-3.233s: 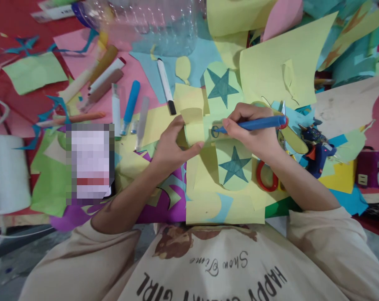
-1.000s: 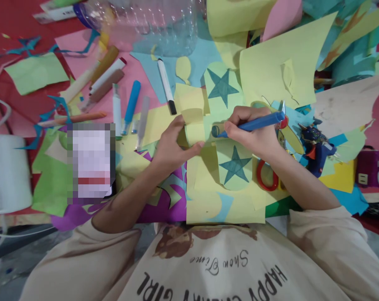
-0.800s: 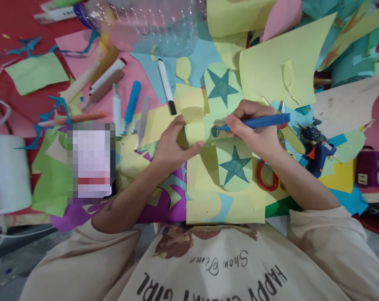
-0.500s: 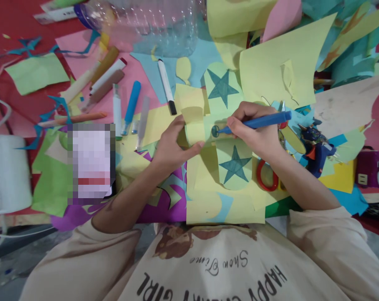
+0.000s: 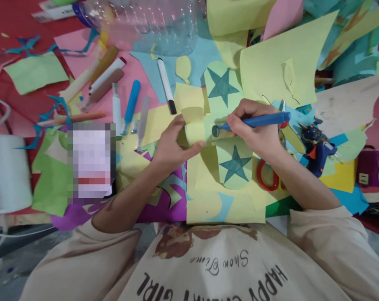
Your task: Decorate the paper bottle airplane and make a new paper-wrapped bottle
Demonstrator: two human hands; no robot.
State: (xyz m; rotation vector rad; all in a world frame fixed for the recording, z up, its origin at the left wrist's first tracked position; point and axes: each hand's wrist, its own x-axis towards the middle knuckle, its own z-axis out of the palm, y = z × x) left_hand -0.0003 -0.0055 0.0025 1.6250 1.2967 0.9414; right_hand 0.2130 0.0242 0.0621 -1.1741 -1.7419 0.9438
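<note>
In my right hand point(image 5: 254, 125) is a blue felt-tip marker point(image 5: 263, 121), pinched between thumb and fingers, its tip at a small dark teal circle point(image 5: 215, 131) on a pale green paper strip. My left hand point(image 5: 177, 142) lies with thumb and fingers apart, its fingertips at the left edge of the same paper piece. Above the circle, a green paper shape carries a coloured teal star point(image 5: 223, 86). Another teal star point(image 5: 235, 164) is on the rounded green piece below. Yellow paper point(image 5: 205, 179) lies underneath.
Several markers point(image 5: 132, 104) lie to the left, near a blurred-out phone-like rectangle point(image 5: 92, 159). A clear plastic bottle point(image 5: 164, 25) lies at the back. Red-handled scissors point(image 5: 267, 175) and a blue glue gun point(image 5: 319, 156) are on the right among paper scraps.
The marker tip has shifted slightly upward at the circle, and my right hand has moved a little with it. My left hand stays in place.
</note>
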